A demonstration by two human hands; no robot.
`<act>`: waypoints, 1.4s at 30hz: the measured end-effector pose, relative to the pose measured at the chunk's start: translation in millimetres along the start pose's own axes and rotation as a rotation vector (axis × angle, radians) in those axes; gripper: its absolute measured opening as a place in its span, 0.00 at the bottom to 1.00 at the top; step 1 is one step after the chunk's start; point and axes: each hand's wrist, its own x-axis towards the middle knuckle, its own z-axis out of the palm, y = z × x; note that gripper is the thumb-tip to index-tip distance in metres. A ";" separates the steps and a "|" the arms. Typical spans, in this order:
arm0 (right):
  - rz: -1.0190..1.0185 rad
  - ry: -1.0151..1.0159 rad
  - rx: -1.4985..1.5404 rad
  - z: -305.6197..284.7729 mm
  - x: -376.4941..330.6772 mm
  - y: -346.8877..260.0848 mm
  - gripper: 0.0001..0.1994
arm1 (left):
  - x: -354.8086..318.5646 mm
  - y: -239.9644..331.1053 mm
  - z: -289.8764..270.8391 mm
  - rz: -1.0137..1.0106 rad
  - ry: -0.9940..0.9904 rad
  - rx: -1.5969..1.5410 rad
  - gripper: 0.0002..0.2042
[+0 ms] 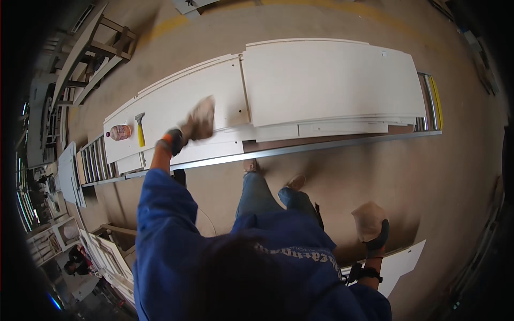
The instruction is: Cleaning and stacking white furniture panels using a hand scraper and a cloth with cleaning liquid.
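The left hand [198,120], gloved and motion-blurred, lay over the long white panel [176,115] at about its near middle; whether its fingers were spread or curled could not be told. The right hand [370,223], also gloved, hung well apart from the panel toward four o'clock, above the bare floor [455,176], just beside the corner of a white board [404,262] lying there; its fingers looked loosely folded, though the glove hid the grip.

The panel rested on a roller conveyor [99,160] with a second, wider white panel [332,80] overlapping its right end. Their long axis ran from eight o'clock to three o'clock, bowed by the lens. Toward nine o'clock from the left hand, a yellow-handled hammer [140,128] lay on the panel, handle pointing to six o'clock, with a small bottle [120,132] on its side just beside it.

The conveyor's metal rail [332,144] edged the near side, the person's feet close against it. Open floor stretched beyond the far edge toward twelve o'clock and to the right; wooden frames [91,59] crowded ten o'clock.
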 end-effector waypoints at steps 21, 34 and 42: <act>0.050 -0.004 0.062 1.3 38.3 -69.6 0.32 | 15.2 189.3 203.1 1.058 0.394 0.816 0.22; 0.073 0.171 -0.240 63.8 145.1 -130.5 0.27 | 209.0 164.7 369.7 0.651 0.324 1.334 0.38; 0.234 0.157 -0.266 67.4 246.6 -140.1 0.28 | 350.6 151.1 346.4 0.491 0.574 1.219 0.35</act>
